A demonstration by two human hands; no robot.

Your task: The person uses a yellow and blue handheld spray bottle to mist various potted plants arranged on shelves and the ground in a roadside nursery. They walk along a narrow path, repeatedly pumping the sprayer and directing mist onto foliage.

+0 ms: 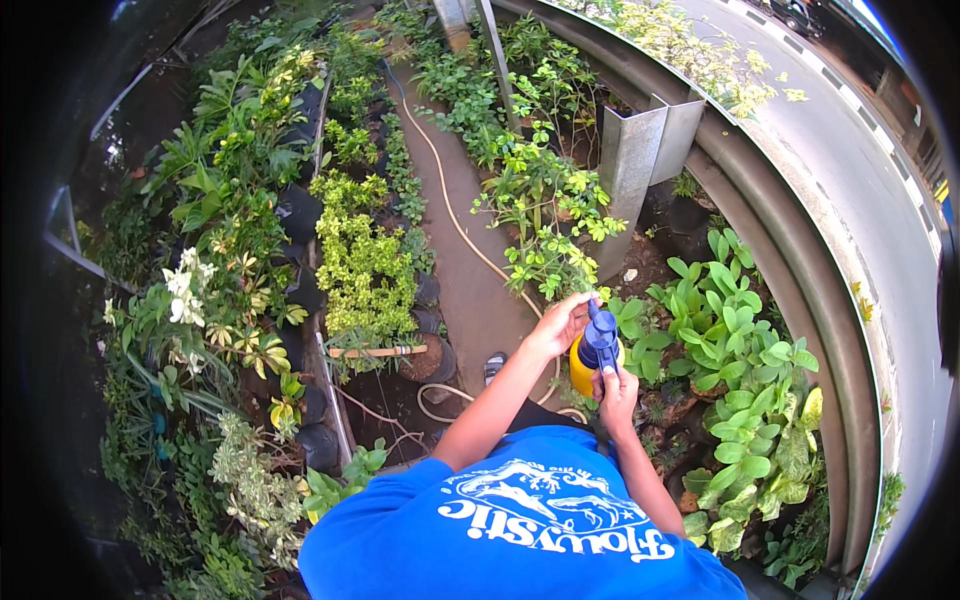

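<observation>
A pump spray bottle with a yellow tank and a dark blue head is held in front of my body, above the path. My right hand grips the blue handle on the side nearest me, thumb on top. At the far side of the head, the fingers of my left hand close around the blue nozzle. Part of the tank is hidden behind the head and both hands. Just past the nozzle are the light green leaves of a shrub.
A tan hose runs along the narrow path and coils by my sandalled foot. Potted plants line the left. Broad-leaved plants grow at right, beside a metal guardrail with a steel post; a road lies beyond.
</observation>
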